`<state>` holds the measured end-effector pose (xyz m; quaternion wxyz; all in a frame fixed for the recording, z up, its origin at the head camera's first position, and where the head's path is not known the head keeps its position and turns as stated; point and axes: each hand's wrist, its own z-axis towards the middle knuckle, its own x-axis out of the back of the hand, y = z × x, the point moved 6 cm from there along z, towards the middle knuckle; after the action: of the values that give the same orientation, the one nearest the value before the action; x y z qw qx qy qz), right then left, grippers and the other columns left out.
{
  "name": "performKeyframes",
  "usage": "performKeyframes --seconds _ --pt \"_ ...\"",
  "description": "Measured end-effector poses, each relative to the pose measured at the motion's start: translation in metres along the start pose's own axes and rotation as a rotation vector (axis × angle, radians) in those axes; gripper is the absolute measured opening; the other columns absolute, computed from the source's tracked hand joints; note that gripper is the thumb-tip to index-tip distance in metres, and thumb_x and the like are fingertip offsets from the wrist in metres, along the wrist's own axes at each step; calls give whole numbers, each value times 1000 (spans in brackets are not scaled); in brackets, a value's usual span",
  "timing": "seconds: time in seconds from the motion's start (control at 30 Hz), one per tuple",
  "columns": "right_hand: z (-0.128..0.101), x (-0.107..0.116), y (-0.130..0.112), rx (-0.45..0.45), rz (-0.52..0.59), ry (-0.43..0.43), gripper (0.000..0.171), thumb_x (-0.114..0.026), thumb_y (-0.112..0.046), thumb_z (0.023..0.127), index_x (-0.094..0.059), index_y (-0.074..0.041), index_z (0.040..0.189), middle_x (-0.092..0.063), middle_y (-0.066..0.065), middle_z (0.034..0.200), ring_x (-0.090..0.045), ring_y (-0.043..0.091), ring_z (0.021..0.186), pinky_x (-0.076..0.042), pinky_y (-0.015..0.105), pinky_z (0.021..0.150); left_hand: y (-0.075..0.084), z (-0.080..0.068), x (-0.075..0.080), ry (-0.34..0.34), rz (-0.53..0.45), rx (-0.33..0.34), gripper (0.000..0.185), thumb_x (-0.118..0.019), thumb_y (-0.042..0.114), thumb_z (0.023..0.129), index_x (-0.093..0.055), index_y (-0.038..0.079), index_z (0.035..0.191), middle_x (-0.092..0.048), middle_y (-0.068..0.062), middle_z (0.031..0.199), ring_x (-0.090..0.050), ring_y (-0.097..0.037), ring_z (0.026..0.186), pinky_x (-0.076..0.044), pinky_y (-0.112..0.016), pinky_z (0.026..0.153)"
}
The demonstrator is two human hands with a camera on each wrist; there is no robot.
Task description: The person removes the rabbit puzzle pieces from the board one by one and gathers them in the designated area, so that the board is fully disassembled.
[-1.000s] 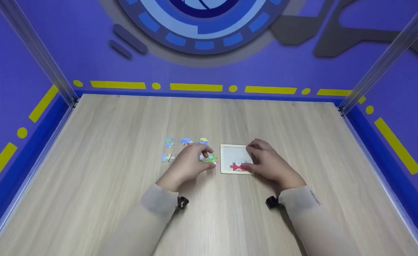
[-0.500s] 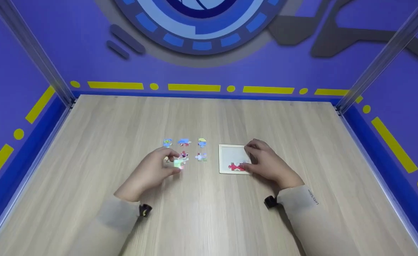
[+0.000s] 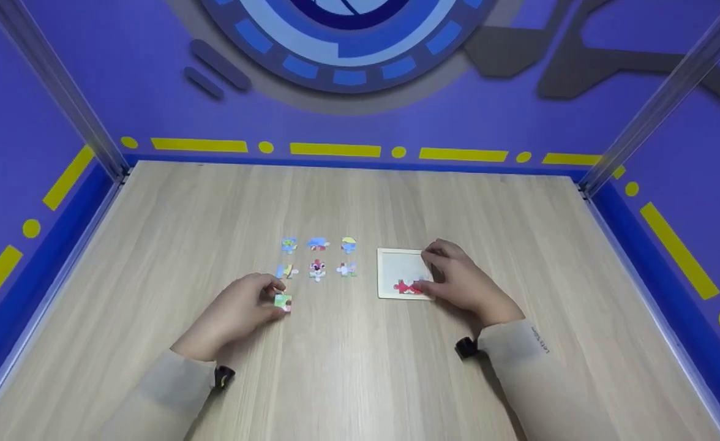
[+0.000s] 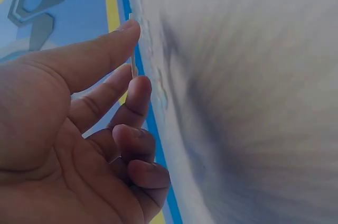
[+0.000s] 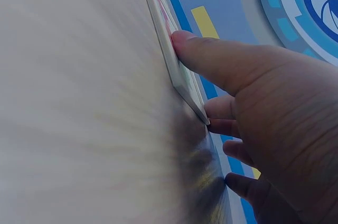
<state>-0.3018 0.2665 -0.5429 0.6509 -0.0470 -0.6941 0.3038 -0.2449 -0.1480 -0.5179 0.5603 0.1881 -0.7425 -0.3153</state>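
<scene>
My left hand (image 3: 272, 298) pinches a small green puzzle piece (image 3: 283, 301) between thumb and forefinger, low over the table and just in front of the loose pieces. In the left wrist view the piece (image 4: 132, 49) shows edge-on between the thumb and forefinger. My right hand (image 3: 452, 278) holds the right side of a white puzzle board (image 3: 398, 269), thumb on top near a red piece (image 3: 405, 287) set in the board's near edge. The right wrist view shows the thumb (image 5: 182, 42) pressing on the board (image 5: 177, 73), other fingers curled at its edge.
Several loose coloured pieces lie in two rows left of the board, from a blue one (image 3: 289, 245) at the far left to a pale one (image 3: 346, 269) nearest the board. The wooden table (image 3: 360, 380) is walled by blue panels (image 3: 23, 184) on three sides.
My left hand has carried the green piece from beside the board to the left and toward me, uncovering the loose pieces. The right hand has stayed on the board.
</scene>
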Motion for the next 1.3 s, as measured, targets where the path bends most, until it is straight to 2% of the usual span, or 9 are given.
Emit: performKeyframes --seconds 0.27,0.67,0.97,1.17,1.3 --pt "-1 1 0 1 -2 -5 78 -86 -48 100 -64 -1 157 -55 15 166 -42 40 166 -38 58 137 -7 3 -3 -22 15 23 33 -89 15 99 -77 12 129 -73 -3 118 -65 -22 109 -53 -49 106" --pt "-1 0 0 -2 -2 -12 81 -86 -49 100 -62 2 158 -54 17 166 -45 41 163 -38 58 136 -7 3 -6 -23 24 14 33 -89 18 99 -77 12 129 -71 -5 120 -64 -23 110 -52 -48 105" --pt "0 -1 0 -17 -6 -21 82 -86 -49 100 -61 2 159 -52 19 168 -44 42 164 -37 59 137 -9 3 -6 -20 25 19 37 -88 17 99 -77 11 134 -72 -7 126 -66 -25 118 -53 -52 111" --pt "0 -1 0 -9 -13 -13 81 -86 -48 100 -61 1 159 -53 18 167 -46 41 162 -38 58 137 -4 3 -5 -6 -6 19 36 -87 23 101 -77 12 133 -71 -7 125 -67 -25 118 -53 -52 112" --pt "-1 0 1 -7 -7 -8 81 -86 -48 100 -62 2 159 -54 18 166 -46 41 162 -38 58 136 6 5 -4 4 -23 -19 36 -85 29 103 -76 11 134 -71 -7 123 -66 -24 114 -53 -51 109"
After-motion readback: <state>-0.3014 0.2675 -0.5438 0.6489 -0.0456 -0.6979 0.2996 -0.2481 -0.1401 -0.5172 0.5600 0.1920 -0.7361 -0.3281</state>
